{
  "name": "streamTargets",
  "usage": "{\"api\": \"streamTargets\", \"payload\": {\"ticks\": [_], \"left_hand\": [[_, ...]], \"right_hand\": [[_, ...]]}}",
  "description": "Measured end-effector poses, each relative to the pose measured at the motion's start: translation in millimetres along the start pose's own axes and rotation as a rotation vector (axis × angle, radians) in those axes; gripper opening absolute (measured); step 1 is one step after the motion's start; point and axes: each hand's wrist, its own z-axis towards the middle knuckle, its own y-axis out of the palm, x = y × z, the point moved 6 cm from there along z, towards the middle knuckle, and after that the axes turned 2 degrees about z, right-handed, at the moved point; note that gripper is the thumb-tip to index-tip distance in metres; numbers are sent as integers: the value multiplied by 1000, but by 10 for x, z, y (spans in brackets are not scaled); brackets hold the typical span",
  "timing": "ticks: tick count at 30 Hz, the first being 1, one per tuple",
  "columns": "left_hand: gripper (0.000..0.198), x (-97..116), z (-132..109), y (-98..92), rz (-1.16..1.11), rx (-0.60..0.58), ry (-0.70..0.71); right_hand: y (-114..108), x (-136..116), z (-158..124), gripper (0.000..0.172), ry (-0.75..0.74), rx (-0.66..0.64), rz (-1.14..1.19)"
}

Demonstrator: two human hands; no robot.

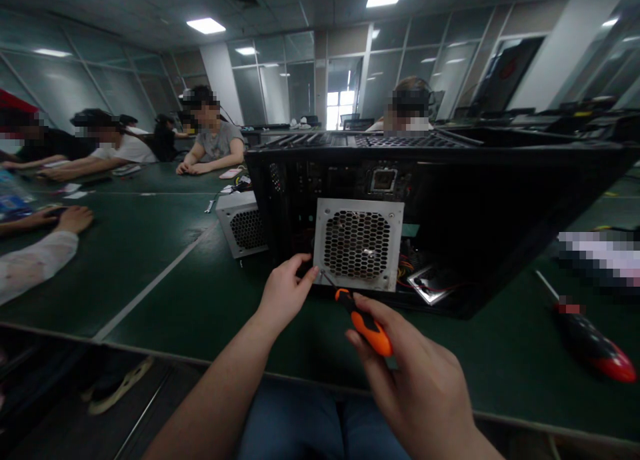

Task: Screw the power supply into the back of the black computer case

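A black computer case (450, 200) lies open on the green table (165, 293), with a silver power supply (359, 243) at its near opening. My left hand (285, 293) pinches at the lower left corner of that power supply, fingers closed on the spot. My right hand (415, 373) grips an orange-handled screwdriver (365, 323). Its tip points at the same lower left corner, beside my left fingertips.
A second silver power supply (243, 223) stands left of the case. A red and black screwdriver (595, 343) lies on the table at the right. Several other people sit along the left and far sides, one sleeved arm (35, 260) resting close by.
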Motion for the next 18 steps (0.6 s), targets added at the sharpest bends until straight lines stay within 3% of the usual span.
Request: {"api": "streamTargets", "payload": {"ticks": [18], "left_hand": [[31, 2, -2, -9, -2, 6, -6]], "right_hand": [[-9, 23, -44, 23, 113, 10, -50]]}}
